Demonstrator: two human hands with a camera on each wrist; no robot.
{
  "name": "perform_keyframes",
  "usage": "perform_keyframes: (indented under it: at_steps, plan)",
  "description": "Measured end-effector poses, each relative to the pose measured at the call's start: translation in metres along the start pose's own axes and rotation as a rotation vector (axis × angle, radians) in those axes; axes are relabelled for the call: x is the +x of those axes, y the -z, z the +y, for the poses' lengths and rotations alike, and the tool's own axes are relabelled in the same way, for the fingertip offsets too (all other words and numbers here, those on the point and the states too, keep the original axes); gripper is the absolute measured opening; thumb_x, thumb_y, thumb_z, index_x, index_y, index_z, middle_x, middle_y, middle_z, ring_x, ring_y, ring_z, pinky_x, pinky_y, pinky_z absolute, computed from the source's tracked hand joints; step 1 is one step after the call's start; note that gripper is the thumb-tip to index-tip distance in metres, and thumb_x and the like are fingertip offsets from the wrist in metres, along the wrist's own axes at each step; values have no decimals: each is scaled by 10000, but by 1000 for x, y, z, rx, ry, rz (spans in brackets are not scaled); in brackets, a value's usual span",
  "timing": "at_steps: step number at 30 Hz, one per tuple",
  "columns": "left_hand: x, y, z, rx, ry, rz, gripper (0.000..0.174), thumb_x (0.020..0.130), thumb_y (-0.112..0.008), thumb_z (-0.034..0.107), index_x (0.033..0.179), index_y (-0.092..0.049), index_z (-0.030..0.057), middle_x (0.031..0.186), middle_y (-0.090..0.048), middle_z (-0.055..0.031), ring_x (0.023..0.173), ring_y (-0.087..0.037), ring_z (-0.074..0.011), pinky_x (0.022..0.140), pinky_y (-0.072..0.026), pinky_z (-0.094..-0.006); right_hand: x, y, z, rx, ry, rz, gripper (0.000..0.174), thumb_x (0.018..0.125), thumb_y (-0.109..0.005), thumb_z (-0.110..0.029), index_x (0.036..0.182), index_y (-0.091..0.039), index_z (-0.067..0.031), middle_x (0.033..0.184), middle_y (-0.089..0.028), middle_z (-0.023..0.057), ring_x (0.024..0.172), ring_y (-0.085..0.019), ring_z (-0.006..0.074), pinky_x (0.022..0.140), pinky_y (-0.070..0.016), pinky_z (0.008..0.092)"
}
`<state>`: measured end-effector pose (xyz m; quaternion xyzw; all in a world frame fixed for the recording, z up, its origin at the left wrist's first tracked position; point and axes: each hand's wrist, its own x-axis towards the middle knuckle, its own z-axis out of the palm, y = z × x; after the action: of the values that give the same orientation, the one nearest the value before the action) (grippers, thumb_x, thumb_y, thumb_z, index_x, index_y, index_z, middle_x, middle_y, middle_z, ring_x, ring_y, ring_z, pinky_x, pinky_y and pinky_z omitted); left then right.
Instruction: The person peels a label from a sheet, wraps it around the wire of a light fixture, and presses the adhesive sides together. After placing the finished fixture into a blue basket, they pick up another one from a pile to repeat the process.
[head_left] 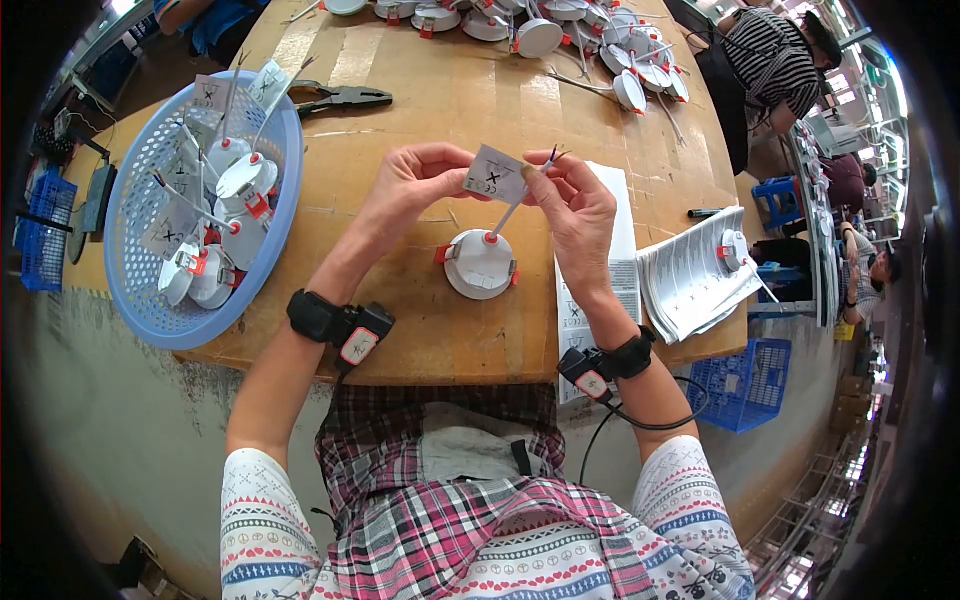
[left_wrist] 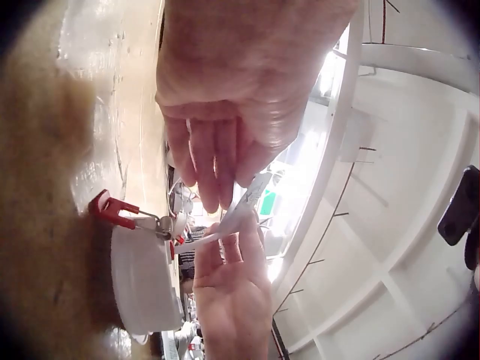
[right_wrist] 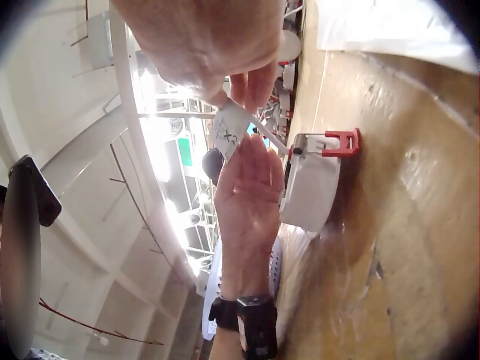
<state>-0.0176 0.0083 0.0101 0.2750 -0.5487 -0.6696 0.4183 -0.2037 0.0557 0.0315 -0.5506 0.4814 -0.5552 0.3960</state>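
Lamp (head_left: 480, 270) white, clips (left_wrist: 112, 210) red. Label (head_left: 494, 176) white — black print. Basket (head_left: 150, 315) light blue, crate (head_left: 740, 388) deeper blue. Table (head_left: 420, 340) tan-brown. Pliers (head_left: 350, 98) dark. Garment (head_left: 400, 545) pink-black-white plaid — sleeves (head_left: 262, 500) white, banded with red and blue motifs.

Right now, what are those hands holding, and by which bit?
A white label: in the head view, the left hand pinches its left edge, the right hand its right edge along with the cable.

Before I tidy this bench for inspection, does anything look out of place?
One lamp sits on the paper stack, at its right edge in the head view. It looks stray, since most others lie in the basket or the far heap.
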Motion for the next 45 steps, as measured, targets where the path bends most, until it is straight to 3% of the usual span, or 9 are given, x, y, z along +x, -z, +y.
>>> perform_keyframes:
  at_steps: [19,28,34,37,45]
  plan:
    - [-2,-3,6,34,17,13,197,849,-584,111,992,-625,-18,905,-660,-104,832,-646,-168,786,-502,-274,1,-2,0,15,-2,17,125,868,-582,-68,979,-592,-10,821,-631,63,785,-620,109,689,-533,249]
    - [-3,-2,11,-140,52,61,391,914,-473,292,1004,-608,-64,935,-648,-156,844,-653,-239,816,-509,-337,1,-5,0,11,-11,54,122,867,-584,-72,966,-592,-1,805,-617,46,754,-602,96,676,-505,233]
    - [-2,-9,7,26,16,102,309,881,-580,278,946,-634,-18,847,-656,-100,774,-644,-158,747,-508,-259,1,-5,0,-2,-11,50,124,867,-584,-77,963,-592,2,801,-619,50,748,-600,97,668,-498,229]
    - [-1,-11,7,77,10,101,208,858,-621,203,888,-639,-2,806,-652,-78,733,-630,-133,713,-499,-240,1,-5,-2,-5,-16,52,130,867,-583,-80,966,-592,5,803,-625,55,742,-601,98,662,-496,228]
    - [-2,-9,8,99,19,139,200,854,-624,203,873,-638,4,797,-650,-63,732,-614,-109,713,-475,-234,3,-3,-2,10,-20,14,155,867,-585,-90,973,-592,23,822,-632,62,737,-609,107,656,-504,242]
